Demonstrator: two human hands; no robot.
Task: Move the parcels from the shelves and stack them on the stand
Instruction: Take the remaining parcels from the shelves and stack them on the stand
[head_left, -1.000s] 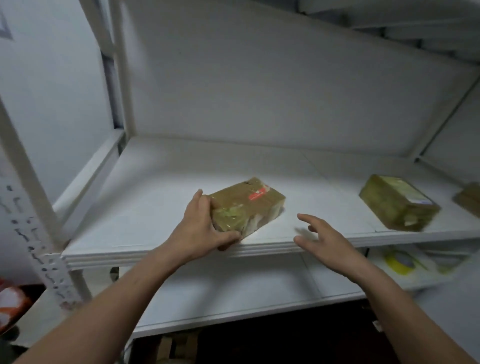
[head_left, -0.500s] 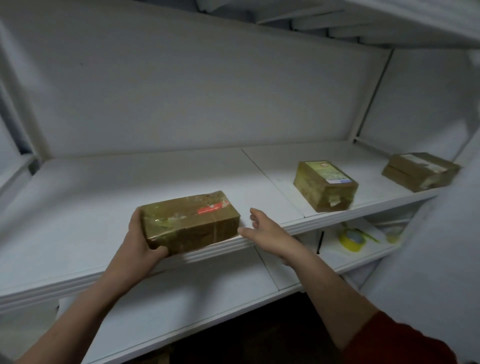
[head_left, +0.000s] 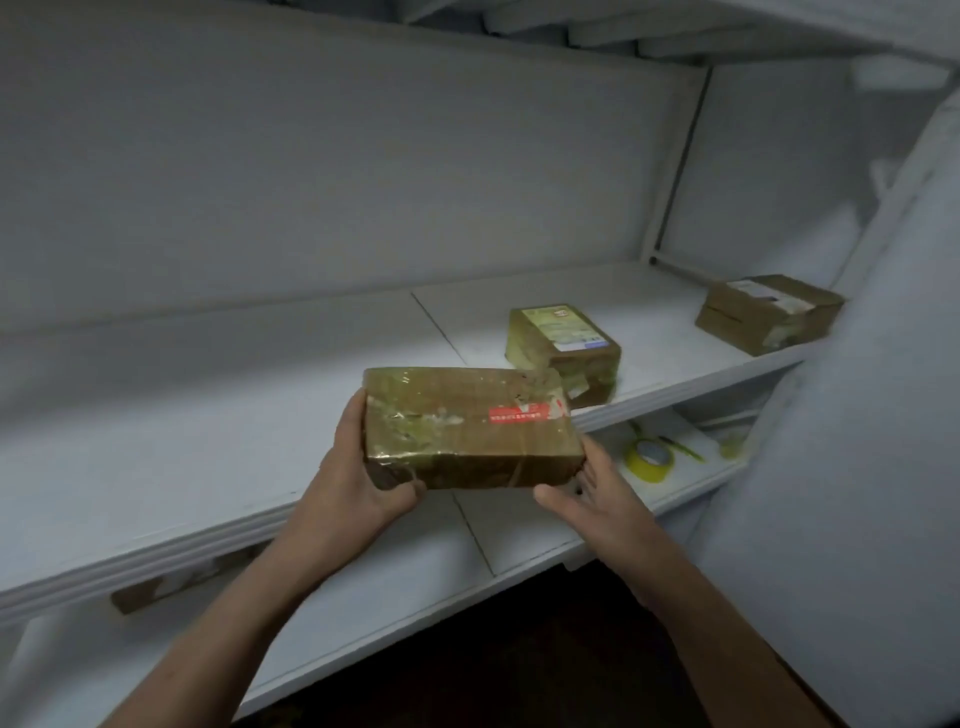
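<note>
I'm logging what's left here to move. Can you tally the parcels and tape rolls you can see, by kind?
Brown parcels: 3 (held parcel between left hand and right hand; middle parcel and right-end parcel on the upper shelf)
Yellow tape rolls: 1 (yellow tape roll on the lower shelf)
Total: 4

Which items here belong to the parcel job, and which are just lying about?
Job: red-labelled parcel, gripped by left hand, right hand supporting; middle parcel; far-right parcel.
Lying about: yellow tape roll on lower shelf.
</note>
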